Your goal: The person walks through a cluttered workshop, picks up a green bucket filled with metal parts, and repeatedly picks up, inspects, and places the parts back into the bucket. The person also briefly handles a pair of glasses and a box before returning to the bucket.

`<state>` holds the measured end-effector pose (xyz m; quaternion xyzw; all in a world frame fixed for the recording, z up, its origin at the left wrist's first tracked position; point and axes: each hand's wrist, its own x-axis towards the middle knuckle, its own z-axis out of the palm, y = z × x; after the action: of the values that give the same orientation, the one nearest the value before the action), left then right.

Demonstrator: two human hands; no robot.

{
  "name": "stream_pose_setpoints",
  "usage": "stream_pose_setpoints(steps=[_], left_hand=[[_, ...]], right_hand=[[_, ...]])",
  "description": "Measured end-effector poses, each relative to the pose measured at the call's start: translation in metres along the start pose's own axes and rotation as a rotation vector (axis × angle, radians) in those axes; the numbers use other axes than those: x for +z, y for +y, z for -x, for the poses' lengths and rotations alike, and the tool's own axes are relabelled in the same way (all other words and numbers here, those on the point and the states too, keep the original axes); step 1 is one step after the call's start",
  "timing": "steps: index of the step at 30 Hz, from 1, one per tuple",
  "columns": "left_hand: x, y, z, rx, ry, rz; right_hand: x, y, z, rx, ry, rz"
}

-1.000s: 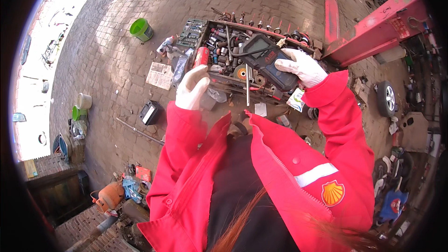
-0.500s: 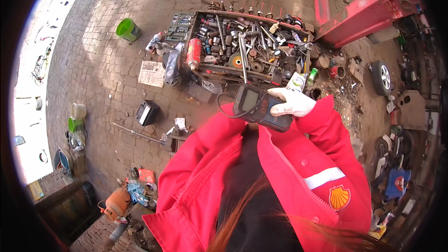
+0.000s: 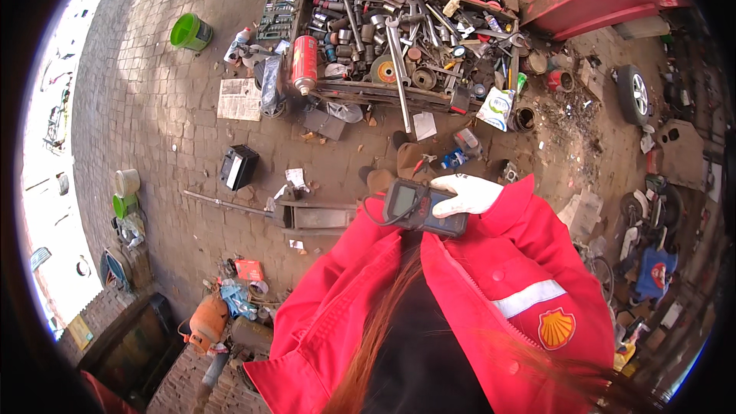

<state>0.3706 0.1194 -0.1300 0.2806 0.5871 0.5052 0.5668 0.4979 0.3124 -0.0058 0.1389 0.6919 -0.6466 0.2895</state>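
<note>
My right hand [image 3: 466,194], in a white glove, is closed over the right side of a dark handheld tester [image 3: 433,218] with a small grey screen [image 3: 401,201]. The tester is held in front of my chest, its face turned up, and a thin black cable [image 3: 371,216] loops from its left end. My left arm, in a red sleeve [image 3: 337,261], reaches to the tester's left end, but the hand itself is hidden behind the tester and sleeve. Just beyond the tester, red-handled pliers [image 3: 421,164] lie near my brown shoes [image 3: 409,155].
Ahead stands a wooden tool tray [image 3: 368,95] heaped with sockets and wrenches, a red spray can [image 3: 304,65] at its left corner. On the paving are a black battery [image 3: 238,167], a floor jack [image 3: 326,218] and a green bucket [image 3: 184,31]. A red steel post [image 3: 598,0] rises far right.
The view has shifted, so the tool tray sits higher and my shoes, the pliers and more of the jack show. The tester appears slightly lower, still in my right hand.
</note>
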Motion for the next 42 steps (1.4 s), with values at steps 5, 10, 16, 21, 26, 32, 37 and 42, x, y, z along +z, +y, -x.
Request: stream_pose_setpoints(steps=[5, 10, 16, 21, 26, 32, 37, 42], left_hand=[[-0.014, -0.011, 0.014, -0.028, 0.09, 0.047], [-0.034, -0.025, 0.042, -0.046, 0.223, 0.109], [-0.071, -0.043, 0.088, -0.074, 0.422, 0.206], [-0.106, -0.065, 0.135, -0.281, 0.637, 0.148], [-0.115, -0.076, 0.18, -0.419, 0.751, -0.134], [-0.113, 0.005, 0.205, -0.162, 0.832, -0.321], [-0.144, 0.12, 0.194, 0.082, 0.598, -0.795], [-0.173, 0.179, 0.194, 0.198, 0.462, -0.752]], right_hand=[[0.008, -0.021, -0.012, -0.035, -0.085, -0.052], [0.01, -0.041, -0.034, -0.056, -0.062, 0.0], [0.015, -0.06, -0.075, -0.11, 0.09, -0.379], [0.012, -0.057, -0.104, -0.125, 0.083, -0.595], [0.0, -0.045, -0.123, -0.048, 0.328, -0.482], [0.002, -0.058, -0.16, -0.068, 0.793, 0.319], [0.018, -0.083, -0.175, -0.529, 0.406, 1.059], [0.035, -0.124, -0.145, -1.079, -0.049, 0.712]])
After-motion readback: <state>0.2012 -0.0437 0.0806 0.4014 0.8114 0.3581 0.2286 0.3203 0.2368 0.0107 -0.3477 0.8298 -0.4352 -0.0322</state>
